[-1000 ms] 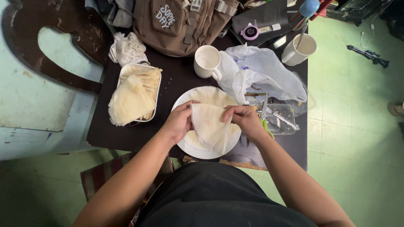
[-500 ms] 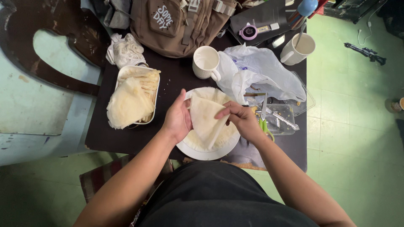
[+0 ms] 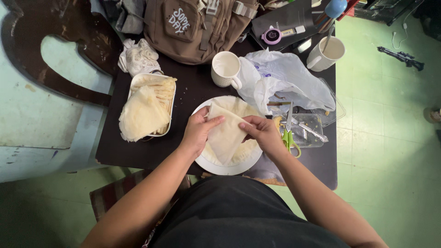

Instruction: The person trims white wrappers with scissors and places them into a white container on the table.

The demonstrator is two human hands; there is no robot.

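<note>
A thin pale wrapper sheet [image 3: 226, 137] is held over a white round plate [image 3: 219, 167] that carries more sheets. My left hand [image 3: 198, 131] grips the sheet's left edge, thumb on top. My right hand [image 3: 262, 132] pinches its right edge. The sheet hangs folded between both hands, just above the plate.
A metal tray [image 3: 171, 105] at left holds a stack of wrappers [image 3: 143, 114]. Behind stand a white mug [image 3: 225, 68], a white plastic bag [image 3: 285, 80], a brown backpack [image 3: 197, 27] and a second mug [image 3: 327, 53]. Scissors [image 3: 290, 133] lie on a clear container [image 3: 308, 131] at right.
Both hands have drawn closer and lowered the sheet toward the plate. My left thumb now lies over its top edge, and the sheet is folded narrower.
</note>
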